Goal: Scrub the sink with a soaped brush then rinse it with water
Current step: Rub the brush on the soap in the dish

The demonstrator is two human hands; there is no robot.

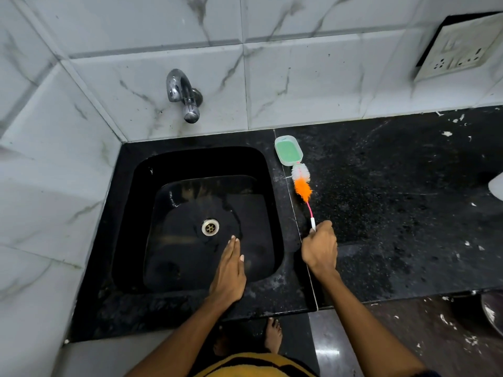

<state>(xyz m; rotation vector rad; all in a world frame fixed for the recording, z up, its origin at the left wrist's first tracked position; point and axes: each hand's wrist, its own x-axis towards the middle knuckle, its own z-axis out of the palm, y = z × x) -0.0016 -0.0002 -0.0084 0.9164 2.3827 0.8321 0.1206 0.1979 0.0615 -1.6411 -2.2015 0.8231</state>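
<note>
A black sink (130, 213) is set into a black stone counter, with a round metal drain (210, 227) in its floor. My right hand (321, 247) grips the thin pink handle of a brush (302, 183) with white and orange bristles. The brush lies on the counter right of the sink, its tip at a small tub of green soap (288, 150). My left hand (228, 270) reaches over the sink's near edge with fingers straight and together, pointing toward the drain and holding nothing. A chrome tap (183, 95) juts from the tiled wall above the sink; no water runs.
The black counter (394, 202) stretches right, flecked with white scraps. A wall socket plate (460, 47) sits at upper right. White marble tiles close the left side and back. A white object's edge (496, 186) shows at far right. My bare foot (273, 334) stands below the counter.
</note>
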